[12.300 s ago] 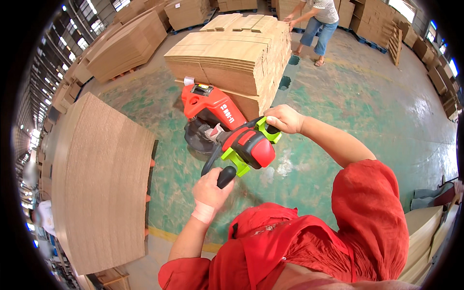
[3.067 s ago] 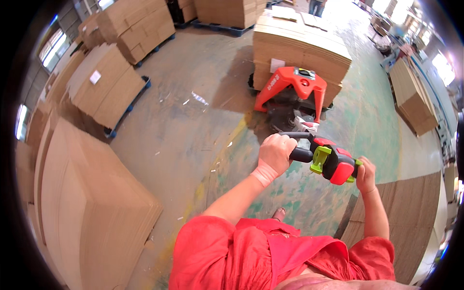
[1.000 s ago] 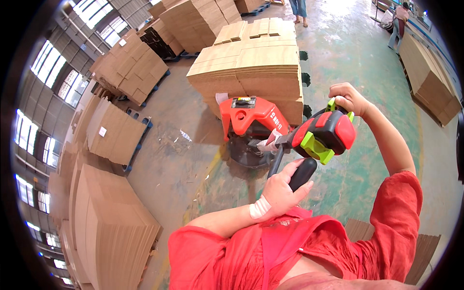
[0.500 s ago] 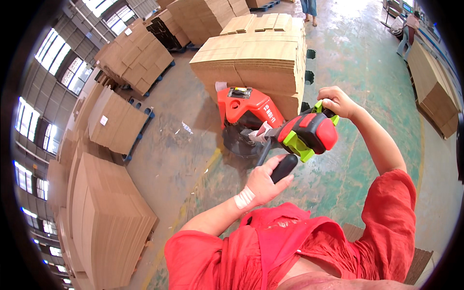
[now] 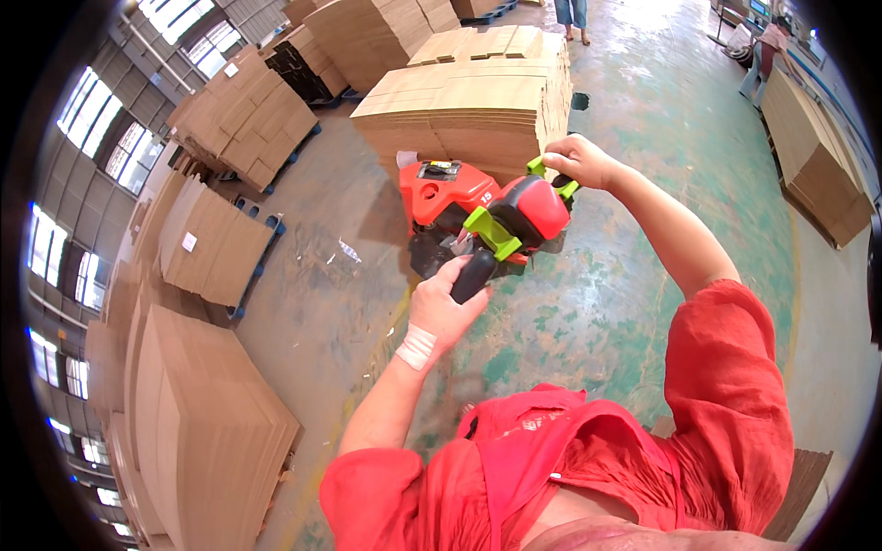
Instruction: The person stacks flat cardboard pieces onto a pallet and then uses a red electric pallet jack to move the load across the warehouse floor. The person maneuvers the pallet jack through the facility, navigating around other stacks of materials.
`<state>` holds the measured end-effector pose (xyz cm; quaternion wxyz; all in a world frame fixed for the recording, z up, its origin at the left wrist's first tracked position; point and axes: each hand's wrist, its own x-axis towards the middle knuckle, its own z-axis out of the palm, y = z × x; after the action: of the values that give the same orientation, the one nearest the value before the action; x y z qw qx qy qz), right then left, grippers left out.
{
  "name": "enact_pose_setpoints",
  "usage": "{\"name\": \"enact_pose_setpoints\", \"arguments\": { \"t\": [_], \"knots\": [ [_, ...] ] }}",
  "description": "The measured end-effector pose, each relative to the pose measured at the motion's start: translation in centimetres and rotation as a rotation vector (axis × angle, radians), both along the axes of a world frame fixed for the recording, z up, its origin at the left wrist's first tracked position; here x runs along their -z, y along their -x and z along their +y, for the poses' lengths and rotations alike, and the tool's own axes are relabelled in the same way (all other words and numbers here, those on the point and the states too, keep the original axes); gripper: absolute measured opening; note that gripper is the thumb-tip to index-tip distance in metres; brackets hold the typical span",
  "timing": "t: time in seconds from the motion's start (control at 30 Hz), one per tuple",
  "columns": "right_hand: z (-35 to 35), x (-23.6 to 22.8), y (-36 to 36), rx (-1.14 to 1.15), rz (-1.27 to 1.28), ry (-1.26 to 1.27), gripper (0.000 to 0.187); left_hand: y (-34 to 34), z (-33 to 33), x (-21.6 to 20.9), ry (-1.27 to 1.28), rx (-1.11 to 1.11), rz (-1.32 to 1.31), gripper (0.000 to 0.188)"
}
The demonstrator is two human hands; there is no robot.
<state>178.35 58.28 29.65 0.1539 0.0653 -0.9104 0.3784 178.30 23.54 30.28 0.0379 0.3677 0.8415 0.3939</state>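
Note:
In front of me stands a red electric pallet truck [image 5: 448,188], close against a tall pallet load of stacked cardboard sheets [image 5: 459,103]. Its control handle [image 5: 537,209] is red and black with lime-green parts. My left hand [image 5: 446,308], a white wrap round its wrist, is closed on the black left grip of that handle. Around the right end, by a green part, my right hand [image 5: 581,163] is closed on the other grip. The forks are hidden by the load.
Stacks of cardboard on blue pallets [image 5: 262,266] line the left side, and a large cardboard stack [image 5: 207,422] stands near me. At right lies another cardboard stack [image 5: 813,151] beside a person [image 5: 764,55]. A second person's legs [image 5: 571,18] show behind the load. Paper scraps [image 5: 349,250] lie on the floor.
The control handle has swung left and away from me, with both hands still on it. My left hand has moved left and up; my right arm reaches farther forward.

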Motion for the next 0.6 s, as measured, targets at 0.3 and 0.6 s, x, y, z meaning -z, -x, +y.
{"name": "enact_pose_setpoints", "arguments": {
  "t": [0.3,0.6],
  "knots": [
    [-1.7,0.4,3.5,0.059,-0.024,0.07,0.052,2.5,0.2,0.6,0.193,-0.294,0.408,0.039],
    [-3.8,0.0,9.3,0.127,0.018,0.021,0.061,8.4,-1.2,0.8,0.271,-0.462,0.583,0.038]
  ]
}}
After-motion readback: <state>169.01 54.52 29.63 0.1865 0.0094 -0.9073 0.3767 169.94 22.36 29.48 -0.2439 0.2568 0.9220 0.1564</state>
